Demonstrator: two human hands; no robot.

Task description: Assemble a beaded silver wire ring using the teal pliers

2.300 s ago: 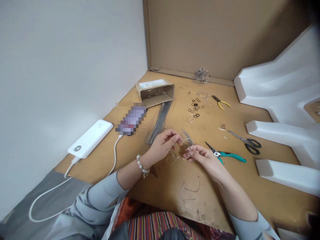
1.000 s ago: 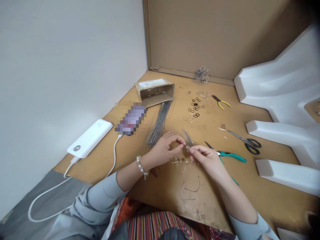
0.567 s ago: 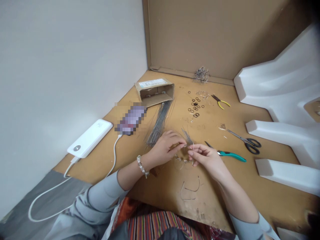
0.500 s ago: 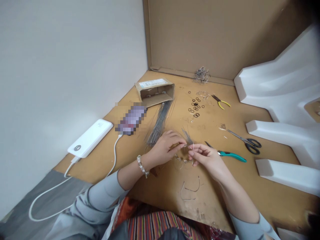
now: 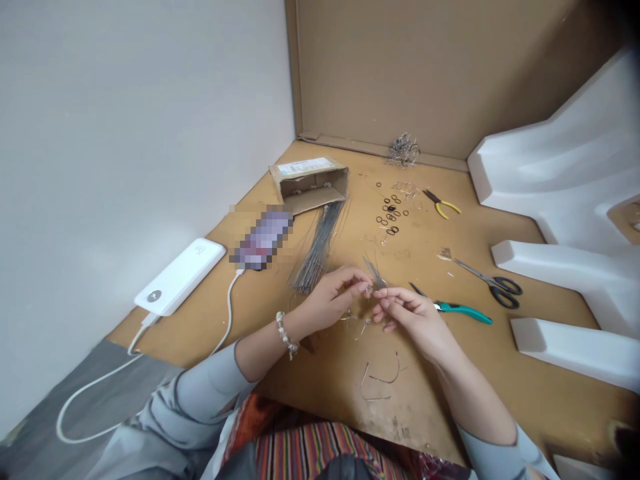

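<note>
My left hand (image 5: 340, 292), with a beaded bracelet (image 5: 285, 333) on its wrist, pinches a small clear bead (image 5: 369, 289) between thumb and forefinger. Close on its right, my right hand (image 5: 407, 313) has its fingers closed on a thin wire whose far end is hard to make out. Below the fingers lie wire pieces with beads (image 5: 367, 323), partly hidden by the hands. A short bundle of straight wires (image 5: 373, 270) rests just behind the fingertips. Nearer my body lie several bent wires (image 5: 383, 380).
A long wire bundle (image 5: 317, 257) extends from an open cardboard box (image 5: 313, 193). Dark rings (image 5: 391, 209) lie beyond my hands. Yellow-handled pliers (image 5: 443, 205), scissors (image 5: 493, 283) and teal-handled pliers (image 5: 463, 311) are on the right, beside white foam (image 5: 545, 267). A power bank (image 5: 180, 277) and phone (image 5: 265, 240) are left.
My left hand has shifted slightly down, and the two hands' fingertips are closer together. The wire that stood upright at my right fingertips no longer shows clearly.
</note>
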